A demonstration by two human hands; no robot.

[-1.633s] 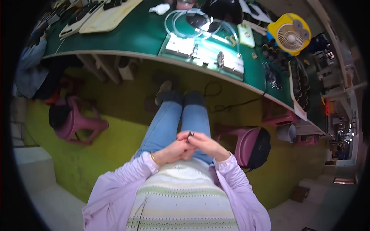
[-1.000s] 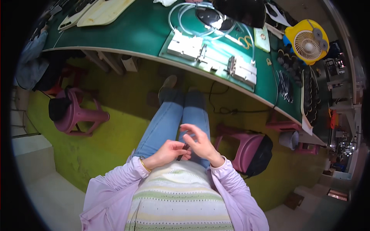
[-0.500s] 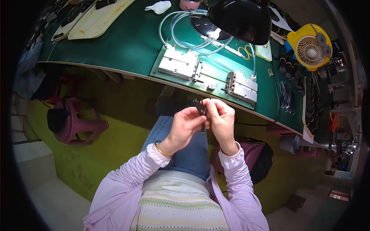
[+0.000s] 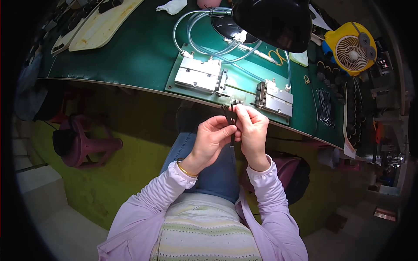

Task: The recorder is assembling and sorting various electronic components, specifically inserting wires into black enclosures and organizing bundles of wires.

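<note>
My left hand (image 4: 208,141) is closed on a bundle of thin black strips (image 4: 228,115), which fan out at the top and hang below the fingers. Close against it, my right hand (image 4: 254,130) pinches the upper end of one strip between thumb and forefinger. Both hands are just in front of the table's near edge. Beyond them, a metal fixture has a left silver block (image 4: 197,74) and a right silver block (image 4: 278,101) on a flat plate (image 4: 171,83). A small dark piece between the blocks is partly hidden behind my right fingertips.
A black lamp shade (image 4: 272,24) hangs over the green table (image 4: 117,58). Clear tubing (image 4: 193,32) loops behind the fixture. A yellow fan (image 4: 351,48), a pile of dark strips (image 4: 325,106) and a pale tray (image 4: 102,28) are around it. A purple stool (image 4: 87,143) stands at left.
The hands have shifted slightly toward the fixture. My right fingertips have risen with one strip, which now stands apart from the bundle. The view has tilted a little.
</note>
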